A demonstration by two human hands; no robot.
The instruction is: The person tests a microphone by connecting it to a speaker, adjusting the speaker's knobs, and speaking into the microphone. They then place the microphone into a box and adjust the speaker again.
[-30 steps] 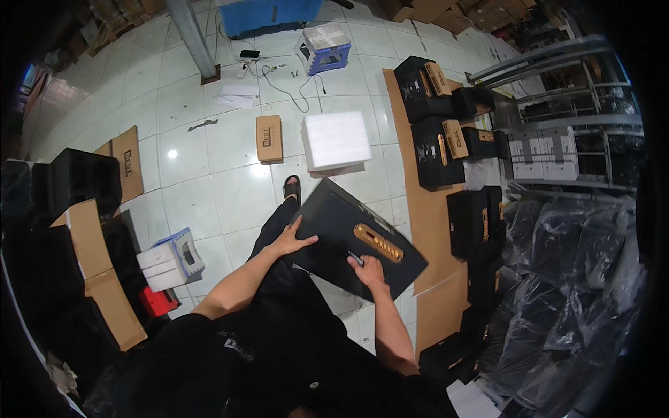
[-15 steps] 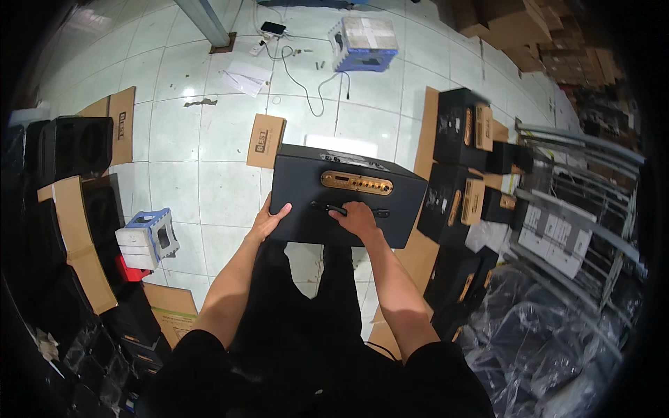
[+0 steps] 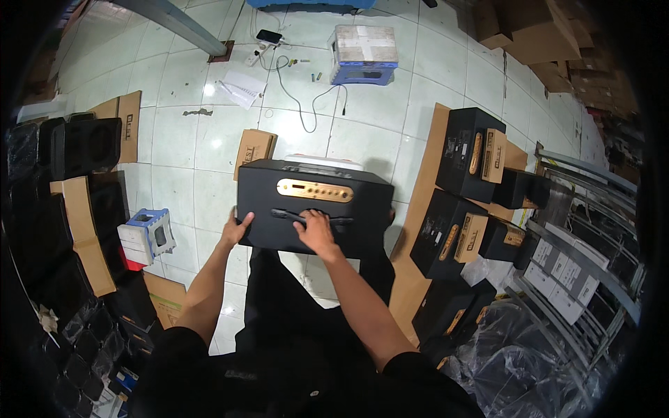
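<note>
At your far left, dark cabinets (image 3: 87, 150) stand packed together with a cardboard strip (image 3: 89, 244) along them, perhaps to guard their surfaces. Just right of them is a blue-and-white stool (image 3: 155, 235).

Your left hand (image 3: 237, 231) lies against the left end of the black box (image 3: 279, 238), thumb on the face, seemingly to keep it level; its fingers are hidden, so I cannot tell how tightly it grips. The box is in front of your legs, its gold control panel (image 3: 315, 190) facing up at you, and partly covers a white block (image 3: 324, 161) beyond. Your right hand (image 3: 317, 231) is closed around the carry handle (image 3: 343, 221) near mid-face, likely for balance.

On your right, similar boxes (image 3: 456, 157) sit on a cardboard sheet (image 3: 410, 296), probably against scuffs from the tiles, with small cartons (image 3: 493, 157) resting on two.
</note>
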